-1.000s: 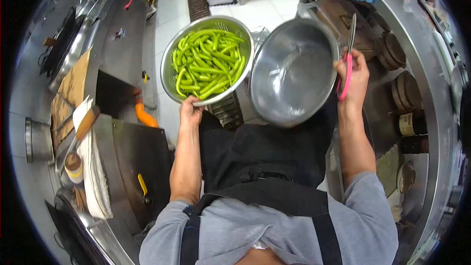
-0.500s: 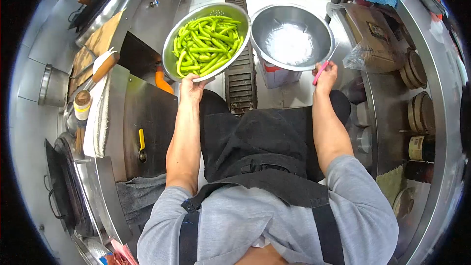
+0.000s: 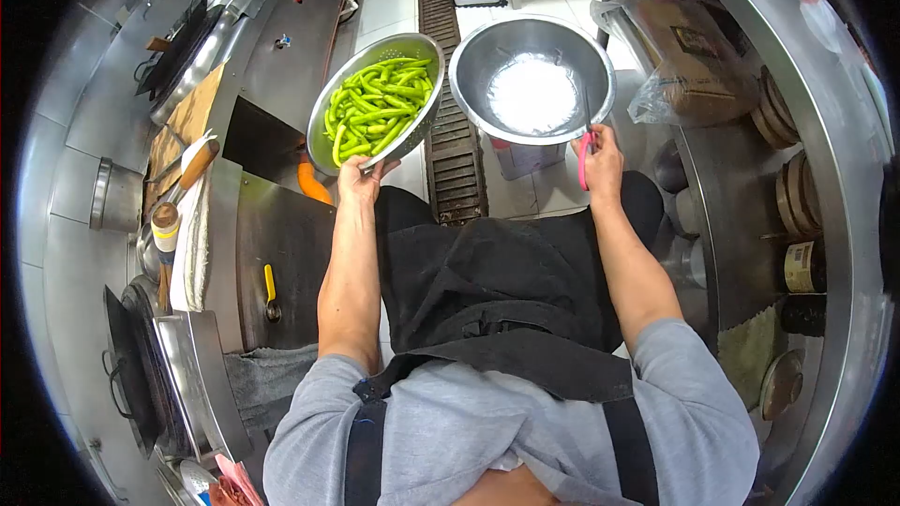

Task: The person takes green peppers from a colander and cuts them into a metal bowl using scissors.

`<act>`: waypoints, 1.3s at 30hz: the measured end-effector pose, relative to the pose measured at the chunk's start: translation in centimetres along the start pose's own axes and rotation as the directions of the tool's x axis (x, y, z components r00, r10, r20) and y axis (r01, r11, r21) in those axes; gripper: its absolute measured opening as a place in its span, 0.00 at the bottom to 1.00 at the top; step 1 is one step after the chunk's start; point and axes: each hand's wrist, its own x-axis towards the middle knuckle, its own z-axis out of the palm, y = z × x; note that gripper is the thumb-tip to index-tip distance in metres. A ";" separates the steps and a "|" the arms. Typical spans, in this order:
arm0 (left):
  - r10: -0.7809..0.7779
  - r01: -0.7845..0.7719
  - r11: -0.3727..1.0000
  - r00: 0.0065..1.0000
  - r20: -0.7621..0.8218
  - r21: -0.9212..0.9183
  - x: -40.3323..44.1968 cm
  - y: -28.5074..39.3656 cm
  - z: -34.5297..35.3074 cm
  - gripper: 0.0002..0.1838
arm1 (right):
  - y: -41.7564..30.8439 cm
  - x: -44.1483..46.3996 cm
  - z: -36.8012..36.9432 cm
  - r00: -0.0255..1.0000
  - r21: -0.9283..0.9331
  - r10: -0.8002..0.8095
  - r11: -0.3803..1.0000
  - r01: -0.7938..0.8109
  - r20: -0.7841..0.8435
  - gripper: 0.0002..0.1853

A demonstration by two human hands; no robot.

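One colander of peppers, one bowl

The left hand [image 3: 364, 180] grips one metal colander [image 3: 413, 139] by its near rim; many green chili peppers [image 3: 377, 109], too overlapped to count, lie inside. The right hand [image 3: 603, 167] is closed on one pair of pink-handled scissors [image 3: 585, 161] and one metal bowl's [image 3: 469, 84] rim, just beside the colander.

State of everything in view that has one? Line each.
Left hand: gripping colander
Right hand: gripping scissors, at bowl rim
Colander: tilted, loaded
Peppers: heaped in colander
Bowl: mouth up, no peppers visible, glare inside
Scissors: held, blade opening unclear
Apron: worn
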 end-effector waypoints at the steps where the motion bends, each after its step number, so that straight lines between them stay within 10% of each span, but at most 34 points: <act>1: 0.005 -0.005 1.000 1.000 0.012 0.000 -0.4 0.1 -0.1 0.33 | -0.2 0.6 0.4 1.000 0.003 -0.002 1.000 0.002 0.003 0.22; 11: 0.063 -0.060 0.998 0.993 -0.099 0.036 -7.3 -0.2 0.7 0.37 | -3.1 9.6 4.8 0.995 -0.274 -0.078 0.960 0.058 -0.062 0.15; 15: 0.082 -0.071 0.995 0.980 -0.183 0.064 -6.9 -0.8 -2.9 0.22 | -3.4 11.9 5.4 0.994 -0.375 -0.109 0.921 0.105 0.011 0.16; 17: 0.058 -0.050 0.998 0.982 -0.182 0.046 -5.9 -1.5 -4.9 0.33 | -3.7 12.5 5.5 0.996 -0.397 -0.078 0.914 0.087 0.039 0.16; 29: -0.012 0.080 0.988 0.895 -0.447 0.133 -6.7 -6.7 -3.9 0.22 | -1.4 9.6 2.8 0.991 0.087 -0.127 0.988 0.131 -0.043 0.19; 39: -0.082 0.079 0.996 0.843 -0.531 -0.029 -5.3 -9.4 -4.3 0.26 | -6.5 3.7 2.8 0.928 0.165 0.148 0.963 -0.214 0.342 0.25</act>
